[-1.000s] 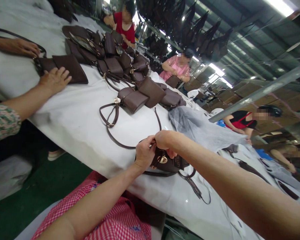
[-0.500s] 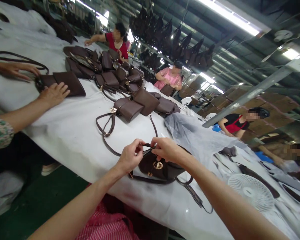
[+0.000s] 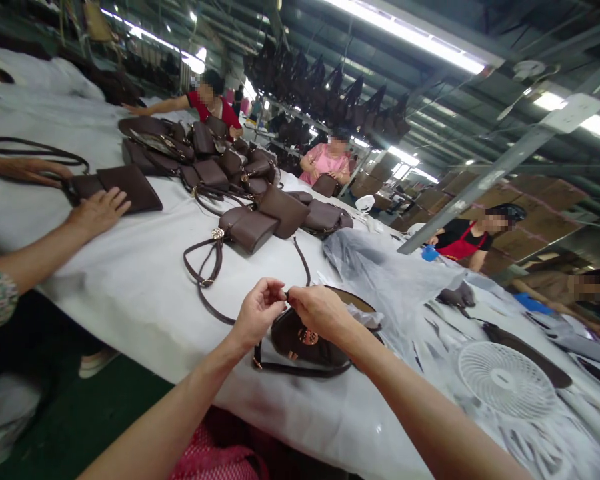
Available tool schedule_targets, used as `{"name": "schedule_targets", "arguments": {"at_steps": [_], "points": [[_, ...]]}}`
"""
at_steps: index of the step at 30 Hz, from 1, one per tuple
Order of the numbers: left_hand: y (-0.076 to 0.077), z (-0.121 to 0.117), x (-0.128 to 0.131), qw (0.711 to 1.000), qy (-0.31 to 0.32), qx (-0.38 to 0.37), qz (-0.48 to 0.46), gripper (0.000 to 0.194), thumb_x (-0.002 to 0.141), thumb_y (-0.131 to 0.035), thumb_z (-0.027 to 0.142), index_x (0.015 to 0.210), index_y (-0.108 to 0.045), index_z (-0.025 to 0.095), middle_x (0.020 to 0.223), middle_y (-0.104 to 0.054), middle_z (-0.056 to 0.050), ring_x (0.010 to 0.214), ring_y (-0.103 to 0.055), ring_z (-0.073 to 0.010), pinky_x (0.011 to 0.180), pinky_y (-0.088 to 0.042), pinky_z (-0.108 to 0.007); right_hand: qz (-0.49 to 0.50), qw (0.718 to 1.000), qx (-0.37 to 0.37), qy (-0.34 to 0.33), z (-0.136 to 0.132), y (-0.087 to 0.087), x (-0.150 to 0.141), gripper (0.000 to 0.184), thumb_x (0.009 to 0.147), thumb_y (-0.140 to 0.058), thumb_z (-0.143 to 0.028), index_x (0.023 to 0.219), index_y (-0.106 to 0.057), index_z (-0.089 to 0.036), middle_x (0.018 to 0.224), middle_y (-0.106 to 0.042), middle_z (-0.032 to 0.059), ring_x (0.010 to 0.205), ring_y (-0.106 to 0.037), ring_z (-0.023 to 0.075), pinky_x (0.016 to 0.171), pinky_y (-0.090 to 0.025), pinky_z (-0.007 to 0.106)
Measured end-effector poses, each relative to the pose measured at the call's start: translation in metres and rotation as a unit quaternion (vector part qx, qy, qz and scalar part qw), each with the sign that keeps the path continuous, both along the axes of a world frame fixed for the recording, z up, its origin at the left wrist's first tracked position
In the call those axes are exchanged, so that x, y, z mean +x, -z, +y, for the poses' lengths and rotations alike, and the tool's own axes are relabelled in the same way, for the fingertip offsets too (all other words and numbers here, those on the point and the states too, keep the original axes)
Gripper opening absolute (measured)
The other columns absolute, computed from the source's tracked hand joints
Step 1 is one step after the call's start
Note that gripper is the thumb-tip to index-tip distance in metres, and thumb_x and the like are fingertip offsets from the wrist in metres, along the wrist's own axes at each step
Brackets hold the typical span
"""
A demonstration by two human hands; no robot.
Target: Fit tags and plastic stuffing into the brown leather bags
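A dark brown handbag (image 3: 307, 353) with a round gold emblem lies on the white-covered table in front of me. Above its left end my left hand (image 3: 260, 308) is pinched, fingertips nearly meeting those of my right hand (image 3: 323, 308). Between the fingertips shows a small dark bit of the handbag's strap; most of it is hidden by my fingers. My right hand also covers part of the bag's top edge. Clear plastic (image 3: 365, 315) pokes out of the bag's opening. Another brown bag (image 3: 247, 228) lies beyond, its looped strap (image 3: 203, 270) with a gold disc toward me.
A heap of brown bags (image 3: 210, 173) lies farther back. At left, a co-worker's hands (image 3: 97, 212) rest by a flat brown bag (image 3: 130, 189). Plastic sheeting (image 3: 380, 267) and a white fan (image 3: 505, 380) are to the right. Other people work along the table's far side.
My hands have moved from close together on the bag to a stretch of strap, and now their fingertips nearly meet again. The view has shifted; the fan has come into sight.
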State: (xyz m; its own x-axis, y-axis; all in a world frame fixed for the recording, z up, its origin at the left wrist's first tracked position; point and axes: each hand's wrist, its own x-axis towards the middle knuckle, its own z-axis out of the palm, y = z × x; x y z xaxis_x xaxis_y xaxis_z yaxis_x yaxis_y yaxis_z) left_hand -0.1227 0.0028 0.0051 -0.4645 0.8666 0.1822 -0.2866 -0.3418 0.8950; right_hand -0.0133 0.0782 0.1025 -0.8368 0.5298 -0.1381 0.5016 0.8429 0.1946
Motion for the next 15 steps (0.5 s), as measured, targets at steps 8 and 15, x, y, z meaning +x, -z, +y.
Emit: {"name": "schedule_targets", "arguments": {"at_steps": [8, 15], "points": [[0.011, 0.003, 0.013, 0.999, -0.025, -0.036, -0.028, 0.018, 0.068, -0.071, 0.026, 0.081, -0.062, 0.016, 0.074, -0.065, 0.001, 0.070, -0.063, -0.0126, 0.071, -0.054, -0.026, -0.010, 1.000, -0.010, 0.020, 0.002, 0.000, -0.002, 0.024, 0.096, -0.041, -0.024, 0.101, -0.065, -0.023, 0.089, -0.074, 0.0079, 0.080, -0.068, 0.0217, 0.058, -0.033, 0.027], [0.007, 0.010, 0.012, 0.996, -0.031, -0.027, -0.083, 0.015, 0.068, -0.072, 0.027, 0.074, -0.066, 0.014, 0.064, -0.067, 0.001, 0.060, -0.064, -0.0118, 0.064, -0.056, -0.025, 0.002, 1.000, -0.009, 0.025, 0.000, 0.000, -0.001, 0.025, 0.094, -0.042, -0.026, 0.099, -0.066, -0.021, 0.088, -0.073, 0.0087, 0.079, -0.067, 0.0212, 0.059, -0.033, 0.027]]}}
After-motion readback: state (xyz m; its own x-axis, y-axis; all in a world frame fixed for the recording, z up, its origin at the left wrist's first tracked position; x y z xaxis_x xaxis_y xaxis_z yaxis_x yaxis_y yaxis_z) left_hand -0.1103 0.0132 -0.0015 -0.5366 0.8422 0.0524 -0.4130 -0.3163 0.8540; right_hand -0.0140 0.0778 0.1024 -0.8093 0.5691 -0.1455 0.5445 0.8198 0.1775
